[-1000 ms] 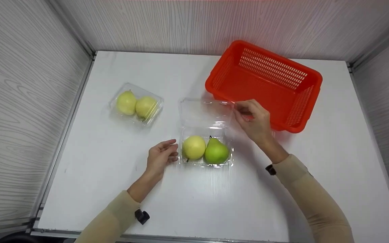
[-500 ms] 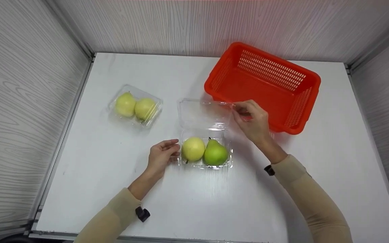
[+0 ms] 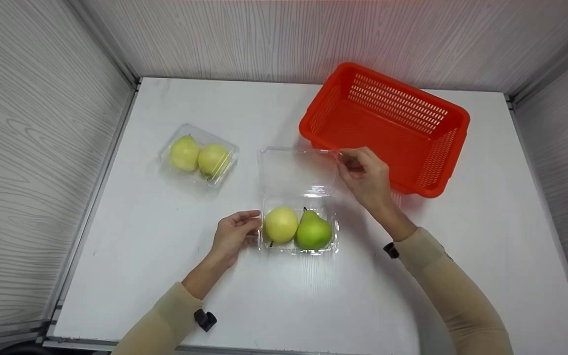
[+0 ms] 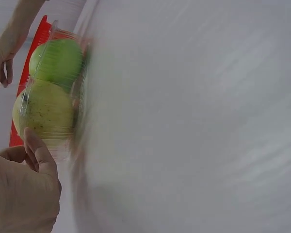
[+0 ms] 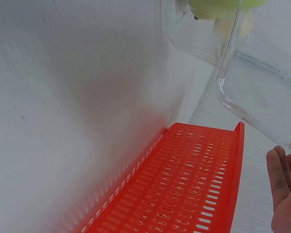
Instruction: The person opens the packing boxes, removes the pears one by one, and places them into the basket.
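Closed box [image 3: 199, 143] toward left edge of bench [image 3: 284, 305] looks done; your right hand [image 3: 367, 180] pinches the other lid [image 3: 296, 172], left hand [image 3: 231, 237] loose, closing likely remains.

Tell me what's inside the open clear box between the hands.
A round yellow fruit and a green pear sit side by side in the clear box. Whatever lies directly beneath them is hidden from view.
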`<state>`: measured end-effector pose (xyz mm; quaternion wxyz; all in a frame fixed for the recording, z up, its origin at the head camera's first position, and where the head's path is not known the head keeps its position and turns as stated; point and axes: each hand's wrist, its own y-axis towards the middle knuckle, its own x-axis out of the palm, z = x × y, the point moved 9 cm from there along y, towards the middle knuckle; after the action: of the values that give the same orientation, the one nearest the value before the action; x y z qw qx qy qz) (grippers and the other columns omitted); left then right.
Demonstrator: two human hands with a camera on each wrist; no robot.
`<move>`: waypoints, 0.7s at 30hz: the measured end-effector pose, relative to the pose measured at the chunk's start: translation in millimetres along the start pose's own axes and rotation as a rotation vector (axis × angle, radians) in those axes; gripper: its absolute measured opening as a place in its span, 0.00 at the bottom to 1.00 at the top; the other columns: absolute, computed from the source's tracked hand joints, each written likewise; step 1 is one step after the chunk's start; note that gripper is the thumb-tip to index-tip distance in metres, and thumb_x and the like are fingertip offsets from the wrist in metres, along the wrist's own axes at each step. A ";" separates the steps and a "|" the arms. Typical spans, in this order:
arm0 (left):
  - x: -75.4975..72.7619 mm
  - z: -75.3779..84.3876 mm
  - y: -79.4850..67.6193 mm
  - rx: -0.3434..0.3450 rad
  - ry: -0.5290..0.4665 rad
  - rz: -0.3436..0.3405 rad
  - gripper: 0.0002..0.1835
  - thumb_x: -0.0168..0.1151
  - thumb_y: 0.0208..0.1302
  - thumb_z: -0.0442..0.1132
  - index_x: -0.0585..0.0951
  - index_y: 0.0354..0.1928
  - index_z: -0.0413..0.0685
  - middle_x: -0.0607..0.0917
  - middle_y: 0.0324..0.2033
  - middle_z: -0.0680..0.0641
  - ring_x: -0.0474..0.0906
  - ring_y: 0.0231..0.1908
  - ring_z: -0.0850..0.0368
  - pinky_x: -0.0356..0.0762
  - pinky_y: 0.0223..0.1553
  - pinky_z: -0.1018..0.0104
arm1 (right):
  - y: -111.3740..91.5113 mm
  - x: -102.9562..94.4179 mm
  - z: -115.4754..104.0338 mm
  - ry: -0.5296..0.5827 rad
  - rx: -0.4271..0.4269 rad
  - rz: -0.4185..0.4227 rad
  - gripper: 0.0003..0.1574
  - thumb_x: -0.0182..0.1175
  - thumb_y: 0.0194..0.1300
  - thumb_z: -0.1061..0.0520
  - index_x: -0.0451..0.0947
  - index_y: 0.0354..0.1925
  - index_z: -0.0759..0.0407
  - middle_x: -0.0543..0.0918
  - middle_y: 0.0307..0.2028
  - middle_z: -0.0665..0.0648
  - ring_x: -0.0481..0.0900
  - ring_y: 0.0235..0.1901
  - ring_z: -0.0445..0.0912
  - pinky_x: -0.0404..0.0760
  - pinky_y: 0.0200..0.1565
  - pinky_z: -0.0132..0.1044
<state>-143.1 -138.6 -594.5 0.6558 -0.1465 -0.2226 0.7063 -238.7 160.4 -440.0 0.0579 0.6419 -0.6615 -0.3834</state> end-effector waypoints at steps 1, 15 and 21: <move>-1.0 -1.4 -1.7 -0.001 0.004 0.000 0.16 0.67 0.69 0.31 0.84 0.57 0.36 0.89 0.34 0.52 0.84 0.30 0.61 0.86 0.32 0.71 | -0.6 0.8 0.3 -0.006 0.009 -0.004 0.12 0.73 0.62 0.69 0.87 0.46 0.66 0.88 0.37 0.66 0.91 0.35 0.51 0.88 0.42 0.21; -9.5 -16.9 -19.6 -0.022 -0.001 -0.020 0.14 0.67 0.69 0.31 0.84 0.54 0.35 0.87 0.31 0.51 0.82 0.30 0.60 0.82 0.29 0.73 | -11.8 16.3 13.2 -0.116 0.136 -0.044 0.17 0.72 0.63 0.69 0.88 0.51 0.70 0.88 0.39 0.67 0.93 0.37 0.56 0.93 0.40 0.45; -10.7 -17.9 -21.4 -0.028 0.006 -0.028 0.14 0.68 0.69 0.31 0.83 0.55 0.36 0.87 0.30 0.51 0.82 0.30 0.60 0.82 0.30 0.72 | -18.2 26.3 17.5 -0.197 0.151 -0.111 0.14 0.70 0.66 0.68 0.89 0.51 0.67 0.89 0.43 0.66 0.93 0.38 0.55 0.93 0.41 0.45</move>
<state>-114.7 -146.2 -599.8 0.6640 -0.1546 -0.2326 0.6936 -238.5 146.6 -473.7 -0.0773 0.6391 -0.6545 -0.3965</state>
